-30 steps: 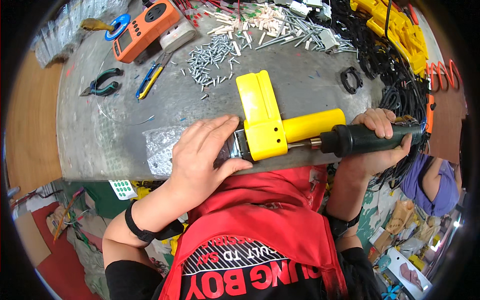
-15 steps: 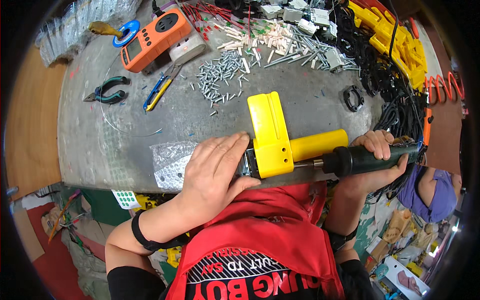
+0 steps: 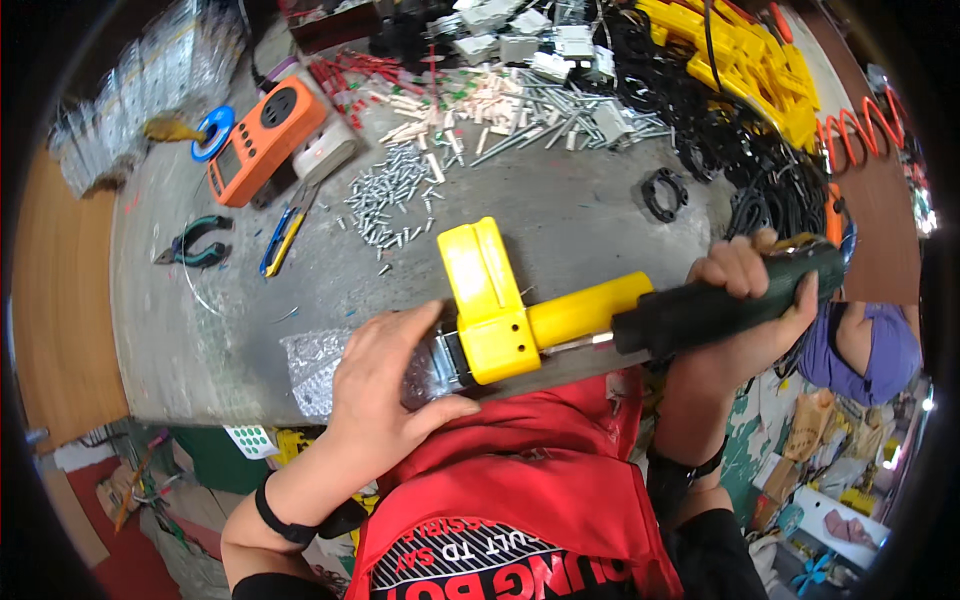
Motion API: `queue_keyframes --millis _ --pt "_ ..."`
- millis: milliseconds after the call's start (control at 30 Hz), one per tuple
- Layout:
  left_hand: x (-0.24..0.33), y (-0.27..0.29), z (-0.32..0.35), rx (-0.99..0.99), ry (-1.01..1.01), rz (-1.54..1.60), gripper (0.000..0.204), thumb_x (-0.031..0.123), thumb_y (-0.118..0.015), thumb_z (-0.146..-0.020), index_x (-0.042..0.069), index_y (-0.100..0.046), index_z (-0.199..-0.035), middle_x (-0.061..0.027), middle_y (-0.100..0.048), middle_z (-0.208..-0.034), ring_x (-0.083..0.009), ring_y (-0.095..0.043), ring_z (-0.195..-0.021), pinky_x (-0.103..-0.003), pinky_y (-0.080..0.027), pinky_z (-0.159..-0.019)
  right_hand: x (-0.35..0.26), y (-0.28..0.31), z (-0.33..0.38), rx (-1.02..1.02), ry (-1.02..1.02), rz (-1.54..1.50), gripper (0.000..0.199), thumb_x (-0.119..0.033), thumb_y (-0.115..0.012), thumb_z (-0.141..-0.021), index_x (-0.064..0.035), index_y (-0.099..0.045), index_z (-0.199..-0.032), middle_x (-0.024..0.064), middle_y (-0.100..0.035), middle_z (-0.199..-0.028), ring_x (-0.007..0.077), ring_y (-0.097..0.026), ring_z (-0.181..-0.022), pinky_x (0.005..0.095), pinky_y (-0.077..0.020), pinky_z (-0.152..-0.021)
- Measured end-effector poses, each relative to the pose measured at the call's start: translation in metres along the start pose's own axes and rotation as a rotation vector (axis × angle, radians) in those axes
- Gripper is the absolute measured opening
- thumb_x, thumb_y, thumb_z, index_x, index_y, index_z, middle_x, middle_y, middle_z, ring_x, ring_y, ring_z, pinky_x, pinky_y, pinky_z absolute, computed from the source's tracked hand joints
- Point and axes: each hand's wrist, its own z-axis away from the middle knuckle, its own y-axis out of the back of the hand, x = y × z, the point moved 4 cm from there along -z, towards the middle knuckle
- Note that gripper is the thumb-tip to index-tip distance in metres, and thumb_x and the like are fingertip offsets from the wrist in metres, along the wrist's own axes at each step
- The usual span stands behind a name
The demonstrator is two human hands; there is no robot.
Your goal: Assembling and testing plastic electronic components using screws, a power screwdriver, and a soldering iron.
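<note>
Left hand (image 3: 385,385) is pressed flat, fingers spread, on the metal end of the yellow plastic housing (image 3: 500,305), pinning it at the bench (image 3: 200,330) edge. Just right of that, the right hand (image 3: 745,300) is clenched around a dark green screwdriver (image 3: 720,305), its tip at the housing's side. Looks like mid screw-driving; next needs steady push and twist.

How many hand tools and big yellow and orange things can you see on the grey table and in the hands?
Yellow plastic part under the left hand: 1
Dark green screwdriver in the right hand: 1
Orange meter: 1
Green-handled pliers: 1
Blue-and-yellow knife: 1
Total: 5
</note>
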Motion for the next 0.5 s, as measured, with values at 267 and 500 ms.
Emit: queue_keyframes --millis 267,500 --pt "0.000 0.003 -0.011 -0.034 0.030 0.041 0.067 0.032 -0.084 -0.063 -0.001 -0.057 -0.116 -0.0182 -0.063 -0.110 -0.0368 -0.059 -0.099 -0.043 -0.046 -0.087 0.016 -0.001 -0.025 0.060 -0.011 0.026 0.050 -0.053 -0.040 -0.091 -0.0056 -0.051 -0.103 -0.0002 -0.045 -0.071 0.0157 -0.044 -0.069 0.0348 -0.0398 -0.076" --pt "-0.006 0.010 -0.042 -0.179 0.268 0.241 0.039 0.023 -0.073 -0.080 -0.003 -0.063 -0.107 -0.0169 -0.065 -0.096 -0.0326 -0.061 -0.091 -0.038 -0.047 -0.081 0.020 -0.002 -0.023 0.099 0.004 0.012 0.048 -0.051 -0.041 -0.091 -0.0052 -0.051 -0.103 -0.0005 -0.045 -0.071 0.0151 -0.043 -0.069 0.0338 -0.0388 -0.075"
